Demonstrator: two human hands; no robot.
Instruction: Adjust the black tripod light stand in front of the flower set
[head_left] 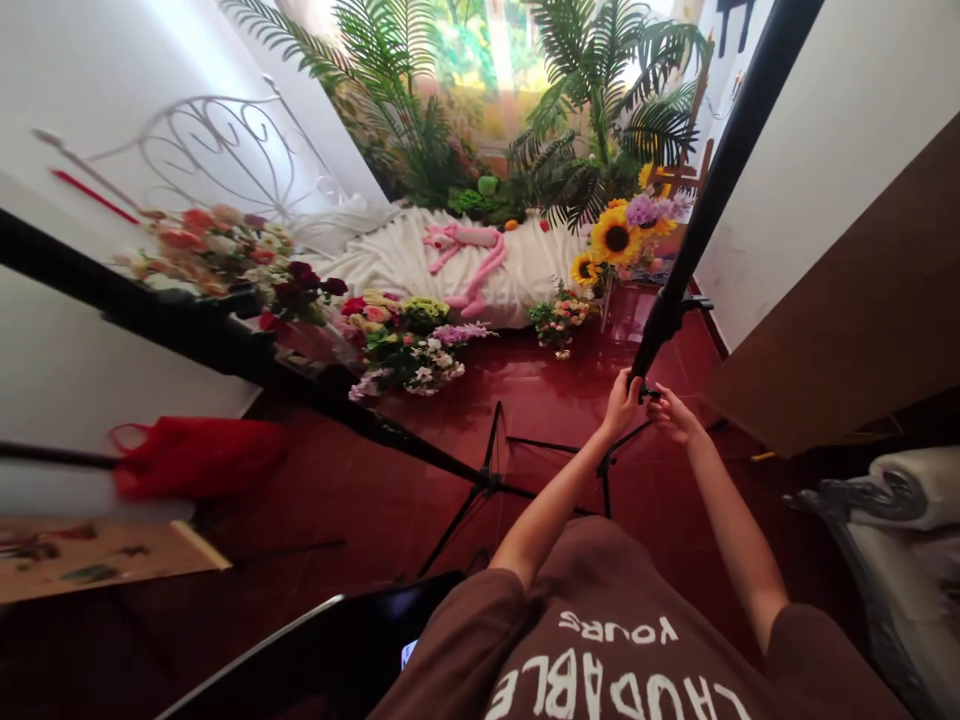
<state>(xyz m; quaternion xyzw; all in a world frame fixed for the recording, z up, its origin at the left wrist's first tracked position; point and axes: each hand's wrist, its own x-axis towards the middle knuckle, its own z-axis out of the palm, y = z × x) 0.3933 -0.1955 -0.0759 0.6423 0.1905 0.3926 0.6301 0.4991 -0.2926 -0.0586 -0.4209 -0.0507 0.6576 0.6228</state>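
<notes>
Head cam (clock dial on this view): L hand (621, 405) at approx 3–4 o'clock, fingers wrapped round the black pole (694, 205), which slants up toward 1–2 o'clock. R hand (676, 415) just beside it, on the 4 o'clock side, fingertips at the small black knob (649, 394) on the pole; can't tell if they're pinching it or only touching. Tripod legs (604, 468) spread below the hands, on the red floor (300, 500).

2nd black stand (300, 375) runs from the 9–10 o'clock edge down to its own legs nr 6. Pink plush toy (480, 262) at 12, lying on white cloth (390, 250). Sunflowers (616, 238) at 2; mixed bouquet (420, 350) betw 9 & 10, close to centre. Metal headboard (217, 150) at 10, red bag (199, 455) betw 8 & 9.
</notes>
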